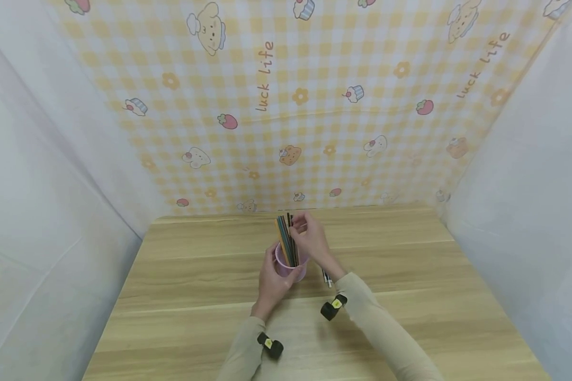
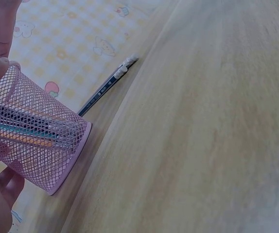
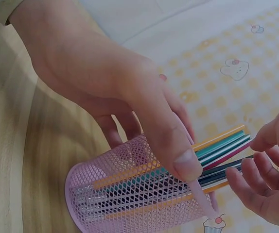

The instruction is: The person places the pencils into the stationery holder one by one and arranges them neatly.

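My left hand (image 1: 273, 283) grips a pink mesh pen cup (image 1: 299, 274), thumb near its rim and fingers around the far side. Inside the cup lean several pencils (image 1: 285, 241), orange, teal, dark and one reddish. The right wrist view shows the cup (image 3: 130, 187) tilted, its mesh letting the pencils show through. At the pencils' upper ends my right hand (image 3: 273, 177) has curled fingers, with a dark pencil (image 3: 227, 166) between its thumb and fingertips. Two dark pencils with pale ends (image 2: 105, 87) lie on the table beside the cup.
The wood-grain table (image 1: 195, 264) carries the cup and loose pencils. Behind it hangs a yellow checked cloth (image 1: 314, 132) with cartoon prints. White sheets (image 1: 43, 211) enclose both sides. Each sleeve bears a black wrist camera (image 1: 270, 346).
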{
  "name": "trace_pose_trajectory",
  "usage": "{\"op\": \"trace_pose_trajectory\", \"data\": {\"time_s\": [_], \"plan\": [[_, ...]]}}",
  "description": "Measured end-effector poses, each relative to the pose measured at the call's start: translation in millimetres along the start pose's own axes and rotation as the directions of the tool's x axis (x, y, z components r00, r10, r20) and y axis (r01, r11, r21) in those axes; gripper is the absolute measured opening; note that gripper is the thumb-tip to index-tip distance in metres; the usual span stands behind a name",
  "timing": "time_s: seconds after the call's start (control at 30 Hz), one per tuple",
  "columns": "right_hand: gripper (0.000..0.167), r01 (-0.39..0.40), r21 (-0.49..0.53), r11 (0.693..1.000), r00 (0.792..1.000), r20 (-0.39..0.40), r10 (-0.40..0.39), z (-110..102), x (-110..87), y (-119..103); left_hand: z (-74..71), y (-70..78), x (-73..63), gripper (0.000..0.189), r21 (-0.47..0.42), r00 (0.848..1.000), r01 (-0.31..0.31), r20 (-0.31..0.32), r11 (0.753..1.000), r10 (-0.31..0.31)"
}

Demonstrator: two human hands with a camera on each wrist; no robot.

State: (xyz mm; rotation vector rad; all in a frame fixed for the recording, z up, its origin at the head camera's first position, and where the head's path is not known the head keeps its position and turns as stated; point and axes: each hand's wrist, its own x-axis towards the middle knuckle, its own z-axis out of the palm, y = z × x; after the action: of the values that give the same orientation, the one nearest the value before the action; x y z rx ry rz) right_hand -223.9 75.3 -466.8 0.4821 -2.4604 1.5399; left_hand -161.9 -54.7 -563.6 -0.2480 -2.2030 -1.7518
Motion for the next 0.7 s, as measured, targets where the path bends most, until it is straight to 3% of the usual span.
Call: {"op": "trace_pose_trajectory", "data": {"time_s": [0.17,0.3,0.53,0.7], "plan": [[0.022,-0.035,-0.004,0.999,0.999,-0.021,0.035,-1.6,-0.2,4.4,-7.8,27.1,-2.0,0.083,-0.020,1.000,-0.025,0.007,0.999,0.025],[0.020,-0.026,-0.014,1.000,0.999,-0.034,0.026,-6.0,0.6,8.5,-9.6,34.0,-3.1,0.082,-0.030,1.000,-0.030,0.001,0.999,0.030],[0.020,-0.100,-0.021,0.995,0.994,-0.048,0.099,-15.6,4.4,19.8,-9.0,34.1,-3.1,0.083,-0.028,1.000,-0.023,0.001,0.999,0.023],[0.020,-0.145,0.004,0.989,0.984,-0.106,0.145,-22.4,7.6,32.3,-0.7,7.9,-2.1,0.087,-0.011,1.000,-0.019,-0.023,1.000,0.019]]}}
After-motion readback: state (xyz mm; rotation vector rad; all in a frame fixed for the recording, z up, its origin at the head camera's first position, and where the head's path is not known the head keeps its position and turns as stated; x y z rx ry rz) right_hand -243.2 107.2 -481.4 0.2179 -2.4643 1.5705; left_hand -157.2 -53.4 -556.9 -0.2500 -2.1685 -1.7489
